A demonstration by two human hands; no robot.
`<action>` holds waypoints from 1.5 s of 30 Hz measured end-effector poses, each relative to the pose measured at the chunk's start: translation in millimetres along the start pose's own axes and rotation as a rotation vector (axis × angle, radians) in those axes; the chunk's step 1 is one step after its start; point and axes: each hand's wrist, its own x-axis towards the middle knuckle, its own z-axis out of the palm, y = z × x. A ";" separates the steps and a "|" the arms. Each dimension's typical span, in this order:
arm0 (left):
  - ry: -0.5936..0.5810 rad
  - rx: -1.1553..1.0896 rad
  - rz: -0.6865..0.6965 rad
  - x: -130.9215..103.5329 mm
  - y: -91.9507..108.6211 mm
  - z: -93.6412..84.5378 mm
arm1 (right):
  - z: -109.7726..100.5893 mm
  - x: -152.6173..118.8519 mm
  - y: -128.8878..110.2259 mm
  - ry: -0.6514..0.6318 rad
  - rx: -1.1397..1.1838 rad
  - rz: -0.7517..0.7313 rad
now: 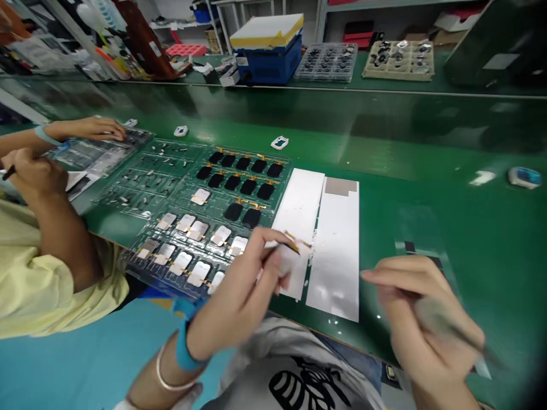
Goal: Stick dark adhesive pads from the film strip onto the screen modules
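Roughly eleven silver-faced parts laid in clear plastic tray [141, 259], eleven black ones beyond. Left hand [239, 296] pinches small flex-tailed part [287, 256] beside tray; right hand [427, 324] clenched on blurred tool [453, 330].

Left hand [239, 296] fingers pinched, right hand [427, 330] curled closed

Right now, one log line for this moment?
left hand: pinching small part over white sheet | right hand: holding blurred tool | tray: part-filled

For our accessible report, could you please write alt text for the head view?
Left hand pinches a small part with a gold flex strip beside a clear plastic tray; the blurred right hand holds a thin tool over the green bench.
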 end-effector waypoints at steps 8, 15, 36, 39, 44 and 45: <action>-0.017 -0.245 0.087 8.4 -11.3 58.9 | -1.6 10.0 -6.2 -0.092 -0.386 -0.234; 0.046 -0.165 0.102 15.3 -17.0 68.4 | -5.2 1.5 5.2 -0.177 -0.455 -0.259; 0.062 -0.143 0.090 18.6 -28.7 71.2 | 2.2 14.1 18.3 -0.207 -0.347 0.067; 0.039 -0.338 -0.002 16.5 -29.7 72.2 | 1.7 20.0 28.4 -0.246 -0.106 0.417; -0.017 -0.459 -0.034 16.3 -28.5 74.3 | 7.4 25.2 31.2 -0.370 0.371 0.772; -0.016 -0.455 -0.033 16.7 -28.2 74.6 | 8.1 26.0 30.1 -0.399 0.446 0.801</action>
